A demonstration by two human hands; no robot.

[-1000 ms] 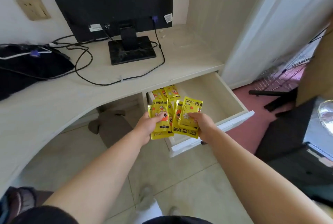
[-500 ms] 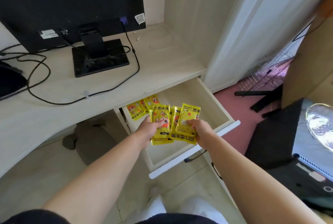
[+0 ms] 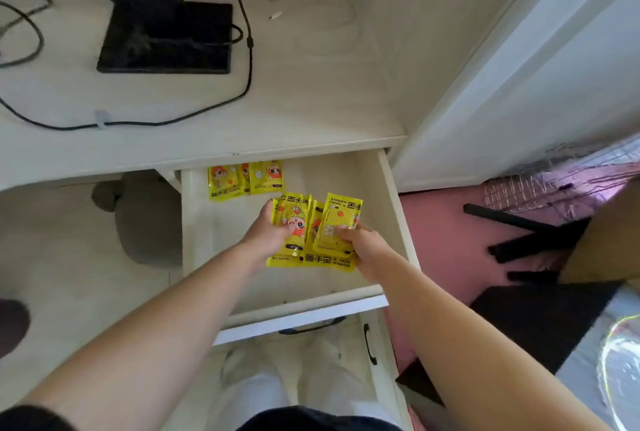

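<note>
A pale wooden drawer (image 3: 398,215) stands pulled out under the desk. Over its middle I hold a fanned bunch of yellow hand-warmer packets (image 3: 313,259). My left hand (image 3: 268,233) grips the left side of the bunch, thumb on top of a packet. My right hand (image 3: 363,245) pinches the rightmost packet (image 3: 341,219) of the bunch. More yellow packets (image 3: 242,181) lie flat at the drawer's back left.
A black monitor base (image 3: 166,39) and cables (image 3: 173,122) sit on the desk (image 3: 311,94) above. A white door (image 3: 519,84) is at right. Black chair legs (image 3: 519,243) and a wire rack (image 3: 554,184) lie on the pink floor. A grey object (image 3: 149,219) sits under the desk.
The view has swung closer and further over the drawer. Both hands have carried the packets from the drawer's front edge to above its inside.
</note>
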